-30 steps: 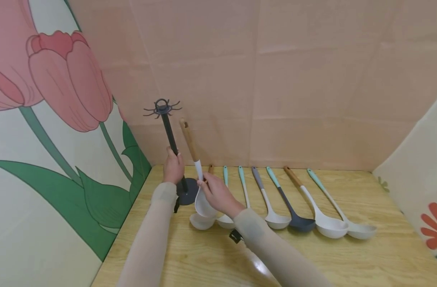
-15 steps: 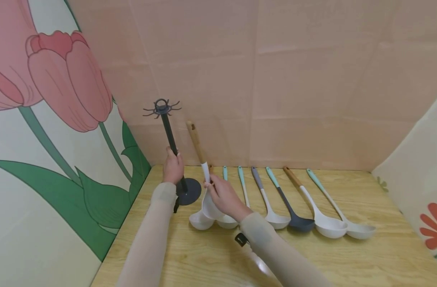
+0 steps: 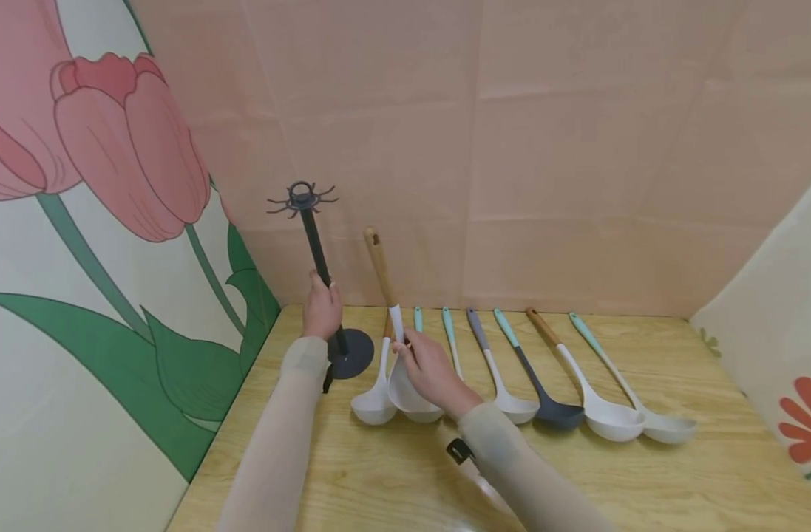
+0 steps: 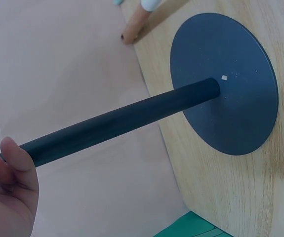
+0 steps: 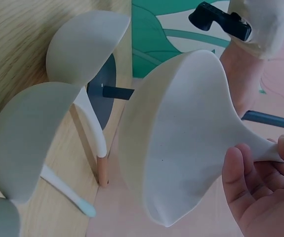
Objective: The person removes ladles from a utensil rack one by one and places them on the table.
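Observation:
My left hand point(image 3: 321, 309) grips the post of a black utensil stand point(image 3: 315, 247), which has curved hooks and a ring on top. In the left wrist view its round base point(image 4: 240, 113) rests on the table, and my fingers wrap the post well above it. My right hand point(image 3: 435, 369) pinches a white ladle point(image 3: 380, 270) with a wooden handle by its white neck. This ladle is raised, handle up and leaning slightly left, just right of the stand. The right wrist view shows the held ladle's bowl point(image 5: 191, 128) above other ladles. The stand's hooks carry nothing.
Several ladles lie in a row on the wooden table: a white one with a brown handle point(image 3: 373, 406), a grey-handled one point(image 3: 514, 408), a dark one point(image 3: 560, 415), a large white one point(image 3: 614, 423) and a mint-handled one point(image 3: 671, 427). A pink backdrop point(image 3: 578, 185) stands behind.
My right hand has carried the held ladle to the right, away from the stand, uncovering more of the brown-handled ladle on the table. My left hand and the stand have stayed put.

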{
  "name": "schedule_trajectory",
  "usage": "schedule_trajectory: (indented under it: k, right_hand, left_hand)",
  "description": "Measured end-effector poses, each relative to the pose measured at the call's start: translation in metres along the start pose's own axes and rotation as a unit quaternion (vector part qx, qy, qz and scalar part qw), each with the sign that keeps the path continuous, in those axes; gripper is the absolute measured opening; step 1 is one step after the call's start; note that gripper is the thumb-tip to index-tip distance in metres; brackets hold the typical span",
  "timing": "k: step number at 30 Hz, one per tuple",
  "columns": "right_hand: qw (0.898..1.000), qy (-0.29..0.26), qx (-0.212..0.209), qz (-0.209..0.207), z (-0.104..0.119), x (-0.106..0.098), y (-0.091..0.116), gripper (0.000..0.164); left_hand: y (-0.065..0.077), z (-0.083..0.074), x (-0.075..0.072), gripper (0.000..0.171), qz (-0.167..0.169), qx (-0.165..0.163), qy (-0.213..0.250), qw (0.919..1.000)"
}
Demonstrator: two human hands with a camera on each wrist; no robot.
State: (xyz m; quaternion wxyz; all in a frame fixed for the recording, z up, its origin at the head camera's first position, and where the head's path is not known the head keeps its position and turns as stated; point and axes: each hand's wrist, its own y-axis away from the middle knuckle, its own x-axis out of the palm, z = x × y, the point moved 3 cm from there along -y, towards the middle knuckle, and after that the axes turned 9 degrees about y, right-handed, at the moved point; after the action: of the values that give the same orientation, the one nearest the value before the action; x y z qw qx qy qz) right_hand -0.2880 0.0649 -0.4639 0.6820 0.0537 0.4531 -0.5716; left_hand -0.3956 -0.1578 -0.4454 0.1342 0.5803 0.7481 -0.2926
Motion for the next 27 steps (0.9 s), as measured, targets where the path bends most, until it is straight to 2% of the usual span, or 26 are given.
schedule_trajectory:
  k: [10, 15, 22, 27]
  right_hand:
    - [1.0, -0.003, 0.003, 0.003, -0.009, 0.0, 0.008, 0.009]
    - [1.0, 0.005, 0.014, 0.01, -0.015, -0.002, 0.014, 0.011]
    - [0.999, 0.003, 0.053, 0.012, -0.024, -0.007, 0.022, 0.009]
    - [0.999, 0.023, 0.049, 0.0, -0.028, -0.011, 0.027, 0.007]
  left_hand:
    - [-0.001, 0.002, 0.0, 0.039, -0.008, 0.006, -0.004, 0.9999]
    - [-0.001, 0.002, 0.001, 0.038, -0.008, 0.004, 0.001, 1.0]
    - [-0.001, 0.002, 0.001, 0.038, -0.011, 0.004, -0.002, 0.9999]
    - [0.0, 0.002, 0.001, 0.039, -0.012, 0.004, -0.004, 0.9999]
